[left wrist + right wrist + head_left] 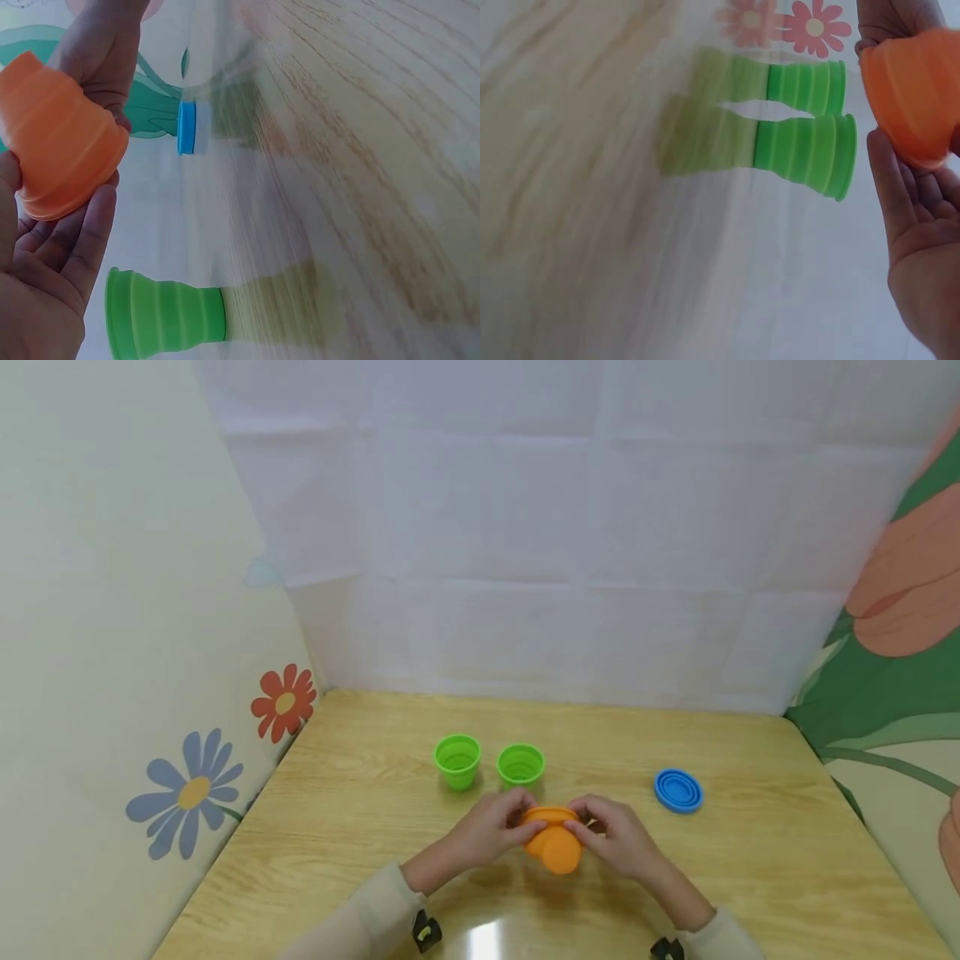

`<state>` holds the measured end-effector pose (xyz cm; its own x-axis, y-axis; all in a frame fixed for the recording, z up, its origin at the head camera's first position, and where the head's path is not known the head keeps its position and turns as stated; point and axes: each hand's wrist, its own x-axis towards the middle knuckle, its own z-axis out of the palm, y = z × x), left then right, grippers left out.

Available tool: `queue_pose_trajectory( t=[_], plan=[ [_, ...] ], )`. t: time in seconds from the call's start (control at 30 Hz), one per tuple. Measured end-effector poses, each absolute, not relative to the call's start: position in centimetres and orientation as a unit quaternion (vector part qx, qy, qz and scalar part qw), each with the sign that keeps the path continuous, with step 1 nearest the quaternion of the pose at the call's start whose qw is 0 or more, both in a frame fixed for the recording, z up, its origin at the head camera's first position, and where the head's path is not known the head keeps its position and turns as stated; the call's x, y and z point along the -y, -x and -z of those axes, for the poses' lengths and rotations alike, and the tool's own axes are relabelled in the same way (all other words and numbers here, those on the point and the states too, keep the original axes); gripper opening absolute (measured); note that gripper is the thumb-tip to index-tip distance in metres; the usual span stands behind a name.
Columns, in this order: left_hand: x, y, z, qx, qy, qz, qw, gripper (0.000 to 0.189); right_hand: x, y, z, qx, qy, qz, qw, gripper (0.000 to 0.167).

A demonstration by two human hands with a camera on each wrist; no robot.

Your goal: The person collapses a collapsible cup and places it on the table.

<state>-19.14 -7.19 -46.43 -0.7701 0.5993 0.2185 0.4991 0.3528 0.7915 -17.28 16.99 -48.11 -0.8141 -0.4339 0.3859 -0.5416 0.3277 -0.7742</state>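
Locate orange cup above table, pinched by left hand and right hand. Guard against possible slipping from uneven pressure, or tipping green cup at eleven o'clock through forward drift.

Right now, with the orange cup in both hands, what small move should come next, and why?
Probably turn the orange cup mouth-up and lower it near the green cups: the left hand and right hand hold it tilted, base toward the person, above the table, while both green cups stand upright.
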Motion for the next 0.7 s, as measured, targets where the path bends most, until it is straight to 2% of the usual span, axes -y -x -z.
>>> queue_pose_trajectory(
  t=[0.2,0.3,0.5,0.7],
  plan=[
    [7.24,18.96,46.31,-0.798,-0.339,-0.496,0.054,0.013,-16.43,17.13,48.25,0.816,-0.321,-0.457,0.152,0.012],
    [7.54,19.09,46.42,-0.781,-0.364,-0.504,0.056,0.014,-16.33,17.02,48.34,0.82,-0.316,-0.446,0.17,0.013],
    [7.57,19.06,46.39,-0.789,-0.379,-0.482,0.045,0.017,-16.39,16.63,48.27,0.826,-0.292,-0.461,0.143,0.014],
    [7.48,18.54,46.08,-0.79,-0.37,-0.488,0.033,0.015,-16.88,16.37,47.55,0.784,-0.312,-0.533,0.063,0.025]
  ],
)
